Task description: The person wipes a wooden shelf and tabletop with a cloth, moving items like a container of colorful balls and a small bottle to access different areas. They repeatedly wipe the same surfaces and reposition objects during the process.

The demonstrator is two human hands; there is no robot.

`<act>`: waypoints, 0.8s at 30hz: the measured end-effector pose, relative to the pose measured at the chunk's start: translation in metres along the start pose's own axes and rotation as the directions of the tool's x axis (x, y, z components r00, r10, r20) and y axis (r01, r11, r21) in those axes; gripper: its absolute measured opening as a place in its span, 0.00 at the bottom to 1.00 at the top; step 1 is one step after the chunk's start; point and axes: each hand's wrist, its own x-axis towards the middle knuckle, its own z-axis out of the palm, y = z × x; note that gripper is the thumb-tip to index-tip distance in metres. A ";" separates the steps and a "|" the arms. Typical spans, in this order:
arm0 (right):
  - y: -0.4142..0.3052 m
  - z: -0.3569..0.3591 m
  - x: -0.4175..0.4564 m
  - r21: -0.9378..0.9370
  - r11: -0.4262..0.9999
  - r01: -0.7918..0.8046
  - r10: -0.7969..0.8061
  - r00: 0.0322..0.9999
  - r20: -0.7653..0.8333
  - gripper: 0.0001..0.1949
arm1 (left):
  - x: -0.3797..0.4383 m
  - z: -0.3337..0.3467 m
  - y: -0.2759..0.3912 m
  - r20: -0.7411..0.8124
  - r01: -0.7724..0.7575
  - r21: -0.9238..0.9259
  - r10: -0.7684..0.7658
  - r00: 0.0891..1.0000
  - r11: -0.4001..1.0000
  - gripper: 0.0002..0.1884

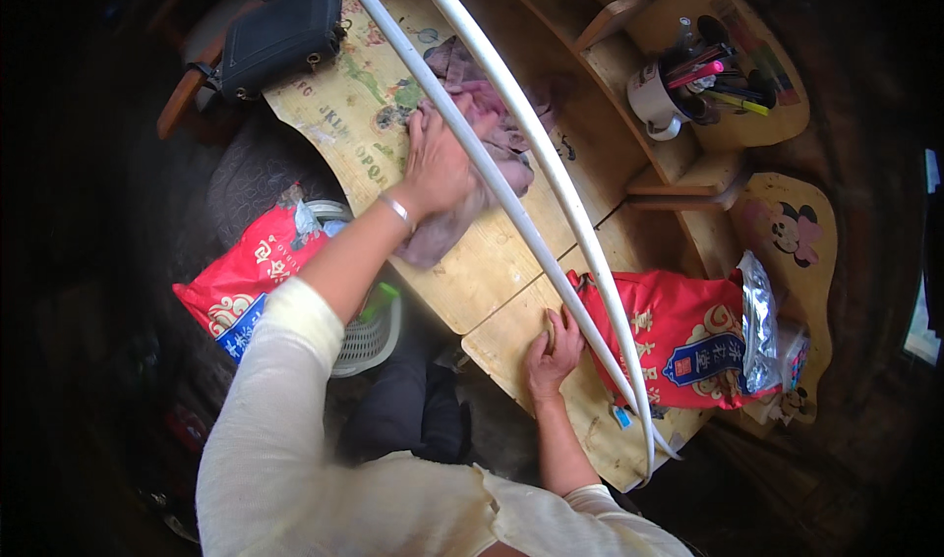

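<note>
My left hand (440, 160), with a silver bracelet at the wrist, presses down on a crumpled mauve cloth (450, 225) on the wooden desk (509, 262). Its fingers are bent into the folds, partly hidden. More of the bunched cloth lies beyond the fingers. My right hand (554, 354) rests on the desk near its front edge, fingers slightly apart and holding nothing. Just right of it lies a red printed bag (678, 328) with a silver foil packet (758, 321) at its far end. Two long white tubes (516, 125) cross in front of the view, covering part of the cloth.
A black bag (284, 41) sits at the desk's far left end. An enamel mug (653, 100) with several pens stands on the shelf (708, 173). Left of my legs, another red bag (258, 262) leans at a pale plastic basket (369, 347). A seam crosses the desktop.
</note>
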 end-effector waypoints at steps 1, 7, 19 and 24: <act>0.002 0.005 0.000 -0.008 1.000 0.002 -0.002 1.000 -0.017 0.19 | 0.015 0.024 -0.018 0.040 0.035 0.006 -0.035 0.999 0.999 0.25; -0.001 0.013 -0.005 -0.026 0.999 -0.029 0.028 0.999 -0.037 0.18 | 0.150 0.097 -0.056 -0.225 0.502 0.132 -0.468 0.855 0.855 0.22; -0.001 0.022 -0.005 -0.115 0.992 -0.058 0.055 0.998 -0.029 0.17 | 0.193 0.131 -0.009 0.202 0.037 0.018 -0.040 0.979 0.999 0.15; -0.004 0.021 -0.007 -0.197 0.980 -0.033 0.034 0.999 0.002 0.18 | 0.136 0.115 0.064 0.317 -0.098 -0.251 0.178 0.932 0.963 0.13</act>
